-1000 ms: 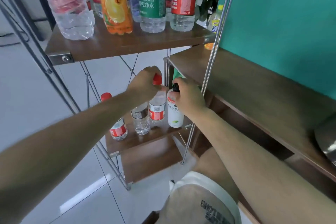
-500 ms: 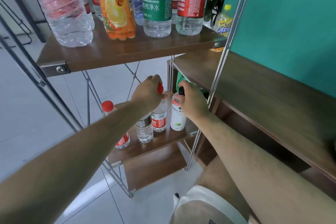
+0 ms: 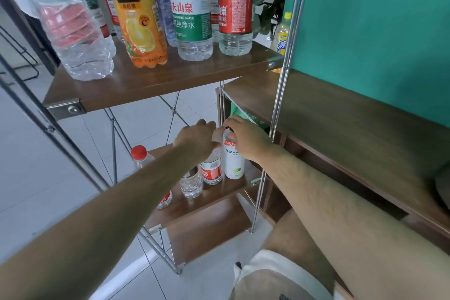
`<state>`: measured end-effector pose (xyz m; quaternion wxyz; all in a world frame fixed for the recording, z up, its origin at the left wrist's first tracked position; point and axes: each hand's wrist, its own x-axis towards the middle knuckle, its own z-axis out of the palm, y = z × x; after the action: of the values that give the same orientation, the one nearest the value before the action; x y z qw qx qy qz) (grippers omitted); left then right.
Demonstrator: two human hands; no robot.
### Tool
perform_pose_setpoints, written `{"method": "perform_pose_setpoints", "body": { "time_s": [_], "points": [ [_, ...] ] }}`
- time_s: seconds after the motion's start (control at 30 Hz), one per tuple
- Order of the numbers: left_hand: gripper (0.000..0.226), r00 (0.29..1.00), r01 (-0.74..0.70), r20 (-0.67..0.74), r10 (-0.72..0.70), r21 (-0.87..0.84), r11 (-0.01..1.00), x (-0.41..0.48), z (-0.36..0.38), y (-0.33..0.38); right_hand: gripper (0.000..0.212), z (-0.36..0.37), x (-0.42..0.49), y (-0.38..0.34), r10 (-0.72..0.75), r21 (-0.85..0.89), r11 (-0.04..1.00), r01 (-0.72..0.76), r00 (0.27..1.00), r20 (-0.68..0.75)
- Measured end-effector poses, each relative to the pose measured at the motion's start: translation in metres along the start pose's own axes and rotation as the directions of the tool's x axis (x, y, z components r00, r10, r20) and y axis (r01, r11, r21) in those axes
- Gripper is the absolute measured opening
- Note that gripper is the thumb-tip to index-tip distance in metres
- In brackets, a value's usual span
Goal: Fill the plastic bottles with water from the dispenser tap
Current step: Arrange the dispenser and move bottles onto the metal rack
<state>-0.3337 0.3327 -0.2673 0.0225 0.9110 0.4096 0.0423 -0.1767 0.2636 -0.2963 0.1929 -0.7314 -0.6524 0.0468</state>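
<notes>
Gripping tops, left hand (image 3: 197,140) on clear red-labelled plastic bottle (image 3: 211,173), right hand (image 3: 247,140) on white plastic bottle (image 3: 234,161), may topple small clear bottle (image 3: 191,184) below left hand.

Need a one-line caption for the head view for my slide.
Left hand grips the red-label bottle, right hand the white bottle, on the lower shelf.

Bottle row (image 3: 211,173) on lower shelf (image 3: 214,193), other bottles (image 3: 193,19) on upper shelf (image 3: 146,83)
</notes>
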Motion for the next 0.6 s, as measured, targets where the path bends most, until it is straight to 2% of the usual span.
{"method": "perform_pose_setpoints", "body": {
  "time_s": [0.17, 0.33, 0.43, 0.6],
  "points": [
    [0.064, 0.998, -0.065, -0.016, 0.067, 0.112, 0.992, -0.008, 0.0, 0.003, 0.044, -0.021, -0.015, -0.016, -0.007, -0.078, 0.997, 0.004, 0.999, -0.039],
    [0.051, 0.958, -0.196, -0.216, 0.187, -0.022, 0.98, -0.025, -0.025, 0.033, 0.037, -0.08, -0.052, -0.027, -0.001, -0.148, 0.988, -0.033, 0.974, -0.228],
    [0.042, 0.884, -0.369, -0.348, 0.312, -0.11, 0.923, -0.033, -0.058, 0.074, 0.035, -0.129, -0.088, -0.028, 0.01, -0.199, 0.976, -0.087, 0.933, -0.36],
    [0.039, 0.706, -0.629, -0.531, 0.468, -0.167, 0.759, -0.034, -0.123, 0.175, 0.034, -0.221, -0.166, -0.018, 0.06, -0.293, 0.92, -0.26, 0.832, -0.551]
  ]
}}
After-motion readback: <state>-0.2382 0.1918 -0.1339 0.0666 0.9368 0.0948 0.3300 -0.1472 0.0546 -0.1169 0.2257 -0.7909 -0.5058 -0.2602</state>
